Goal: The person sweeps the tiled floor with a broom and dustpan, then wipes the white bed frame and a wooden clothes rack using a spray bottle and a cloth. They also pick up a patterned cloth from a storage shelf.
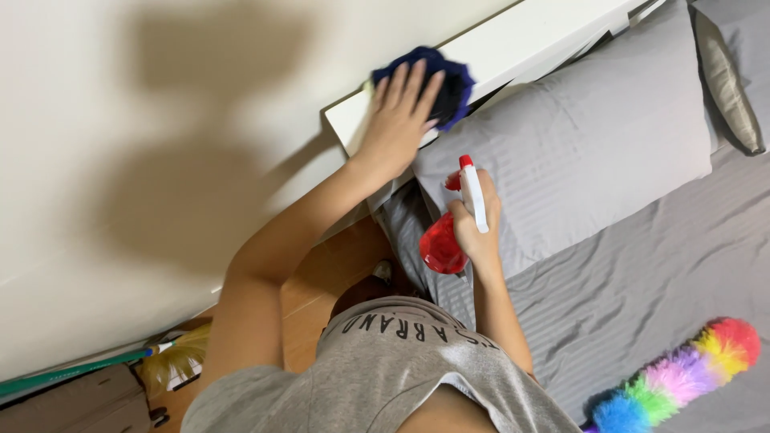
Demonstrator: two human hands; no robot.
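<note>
The blue cloth (439, 80) sits bunched on the end of the white headboard ledge (513, 44), pinned flat under the left hand (399, 120), fingers spread wide and pressing rather than gripping. Looks soft and light, so a flat palm probably handles it best. The right hand (480, 228) is closed around the neck of a red spray bottle (446, 236) (plastic, likely slick if wet), held over the grey pillow (577, 144). That pillow crowds right up against the ledge. A rainbow duster (682, 373) lies on the bed (642, 297), well apart.
</note>
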